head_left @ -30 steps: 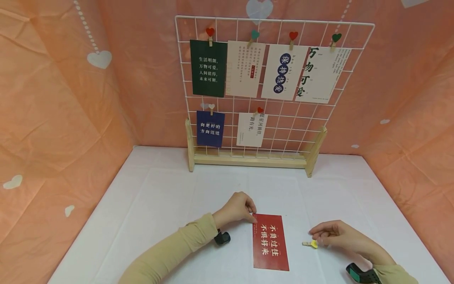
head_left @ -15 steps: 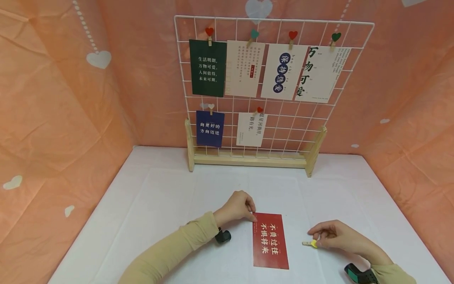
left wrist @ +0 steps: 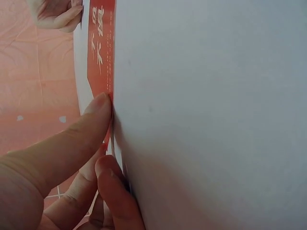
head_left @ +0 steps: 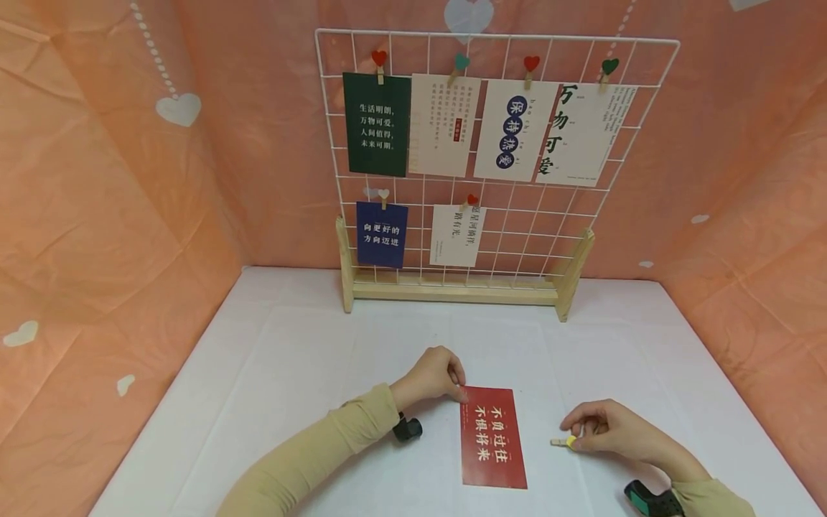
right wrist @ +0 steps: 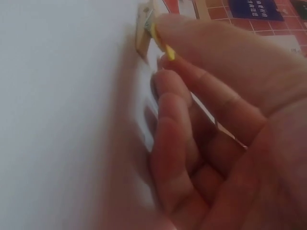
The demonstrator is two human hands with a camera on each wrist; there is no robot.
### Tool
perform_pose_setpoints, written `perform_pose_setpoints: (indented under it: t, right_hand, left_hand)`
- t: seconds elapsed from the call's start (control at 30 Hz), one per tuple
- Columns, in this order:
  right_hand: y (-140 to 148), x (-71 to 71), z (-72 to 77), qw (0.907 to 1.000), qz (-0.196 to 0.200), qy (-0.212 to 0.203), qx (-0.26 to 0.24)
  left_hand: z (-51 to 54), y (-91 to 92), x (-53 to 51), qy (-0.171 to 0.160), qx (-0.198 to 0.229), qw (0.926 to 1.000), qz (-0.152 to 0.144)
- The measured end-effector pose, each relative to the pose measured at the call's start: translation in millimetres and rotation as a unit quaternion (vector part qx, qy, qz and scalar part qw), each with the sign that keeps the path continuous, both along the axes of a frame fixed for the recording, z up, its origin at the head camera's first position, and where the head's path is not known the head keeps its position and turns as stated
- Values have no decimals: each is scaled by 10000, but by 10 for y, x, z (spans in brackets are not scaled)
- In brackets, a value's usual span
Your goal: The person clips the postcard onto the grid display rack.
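Observation:
A red card (head_left: pixel 494 474) with white writing lies on the white table in front of the person. At its far left corner the left hand (head_left: pixel 428 375) pinches it; the left wrist view has the thumb (left wrist: pixel 98 104) pressed on the card's face and fingers at its edge. To the right of the card, the right hand (head_left: pixel 612 431) holds a small wooden clothespin (head_left: pixel 559 443) by its yellow heart end, between thumb and index finger. Up close in the right wrist view, the clothespin (right wrist: pixel 142 32) sits just above the table, its heart partly hidden by the thumb.
Behind the hands stands a white wire grid rack (head_left: pixel 510 230) on a wooden base (head_left: pixel 452 292). Several cards hang from it by heart clothespins, including a green card (head_left: pixel 377 161) and a blue card (head_left: pixel 381 255). Orange cloth (head_left: pixel 258 129) surrounds the white table (head_left: pixel 291 345).
The right thumb and index finger have closed on the clothespin's yellow heart, which was more exposed before. The left hand and the red card have hardly moved.

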State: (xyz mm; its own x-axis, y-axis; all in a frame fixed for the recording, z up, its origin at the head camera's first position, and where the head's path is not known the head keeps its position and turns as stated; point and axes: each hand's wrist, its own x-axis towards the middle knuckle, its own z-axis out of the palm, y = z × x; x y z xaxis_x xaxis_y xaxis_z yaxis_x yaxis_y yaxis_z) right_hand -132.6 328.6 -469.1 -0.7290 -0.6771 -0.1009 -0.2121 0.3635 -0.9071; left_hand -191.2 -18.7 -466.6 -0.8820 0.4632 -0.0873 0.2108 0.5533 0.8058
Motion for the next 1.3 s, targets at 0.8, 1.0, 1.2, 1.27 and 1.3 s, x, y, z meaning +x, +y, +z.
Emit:
perform_pose_setpoints:
  t: [0.8, 1.0, 1.2, 1.27, 1.3]
  right_hand:
    - [-38, 17, -8, 9991, -43, 426, 4]
    - [-4, -8, 28, 9995, -248, 184, 107]
    - [16, -88, 73, 9989, -437, -73, 118]
    - [8, -126, 98, 9985, -506, -140, 135]
    - [0, -146, 110, 9982, -552, -191, 136]
  left_hand:
    - [12, -1, -9, 40, 341, 9994, -22]
    - [3, -42, -37, -67, 524, 9986, -101]
    - [6, -111, -78, -562, 760, 9952, -258]
    - [17, -132, -85, -713, 819, 9936, -301]
    - [21, -140, -89, -782, 854, 9928, -307]
